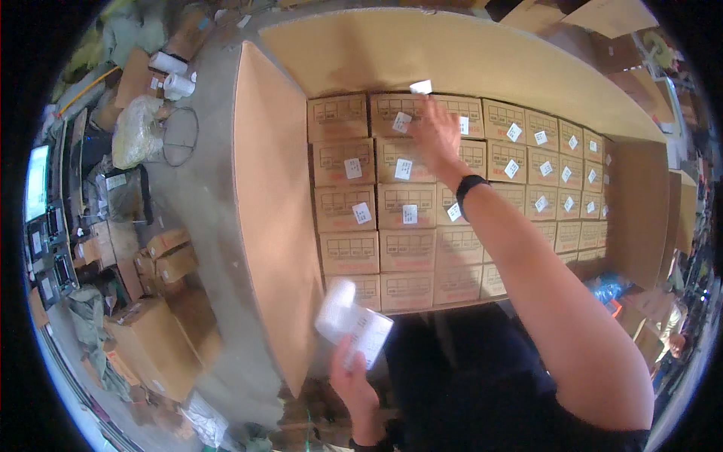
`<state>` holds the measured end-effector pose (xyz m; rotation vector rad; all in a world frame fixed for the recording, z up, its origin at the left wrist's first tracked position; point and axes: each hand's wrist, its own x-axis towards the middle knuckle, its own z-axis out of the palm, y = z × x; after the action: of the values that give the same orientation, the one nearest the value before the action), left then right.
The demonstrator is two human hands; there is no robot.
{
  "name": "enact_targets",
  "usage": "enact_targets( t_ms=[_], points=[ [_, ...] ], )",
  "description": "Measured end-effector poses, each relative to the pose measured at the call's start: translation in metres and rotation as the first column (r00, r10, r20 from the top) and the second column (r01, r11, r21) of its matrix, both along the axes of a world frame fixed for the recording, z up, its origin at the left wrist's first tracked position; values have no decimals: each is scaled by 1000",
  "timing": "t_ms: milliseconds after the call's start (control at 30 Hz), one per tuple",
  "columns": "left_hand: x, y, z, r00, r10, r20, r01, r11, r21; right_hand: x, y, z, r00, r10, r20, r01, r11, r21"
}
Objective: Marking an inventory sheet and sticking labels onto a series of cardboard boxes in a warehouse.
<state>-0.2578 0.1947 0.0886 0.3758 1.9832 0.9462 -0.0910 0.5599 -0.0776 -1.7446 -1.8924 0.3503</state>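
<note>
My left hand point(354, 380) grips a roll of white labels point(352, 320), with a printed strip hanging loose from it, at the near left corner of a large open carton point(275, 203). Inside that carton, small brown boxes point(407, 251) are packed in rows. My right hand point(439, 137) reaches over the far rows, a white label point(421, 87) at its fingertips against the far flap. Its fingers are slightly blurred. White labels, such as one label point(403, 169), lie on many boxes of the farther rows. My right forearm hides some boxes.
Raised cardboard flaps point(452, 49) stand around the boxes. On the left floor are brown cartons point(154, 346), a wrapped bundle point(138, 132) and white rolls point(178, 86). A lit screen point(36, 183) is at the far left edge. Blue plastic point(606, 288) lies at the right.
</note>
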Motion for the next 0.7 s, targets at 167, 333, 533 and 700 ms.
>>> enact_targets(
  t_ms=[167,333,533,700],
  points=[
    [10,-12,15,972,152,179,-144,988,-60,-52,13,-5,694,-58,-718,-279,897,-342],
    [16,0,13,985,51,162,-58,998,37,-84,15,-30,976,82,204,-53,988,-143],
    [-22,24,4,985,60,159,-92,976,197,-58,-99,66,782,-84,-618,-444,621,-646],
    [-28,44,10,961,-49,274,-49,939,340,-27,-231,158,669,304,-678,-656,671,-346]
  ],
)
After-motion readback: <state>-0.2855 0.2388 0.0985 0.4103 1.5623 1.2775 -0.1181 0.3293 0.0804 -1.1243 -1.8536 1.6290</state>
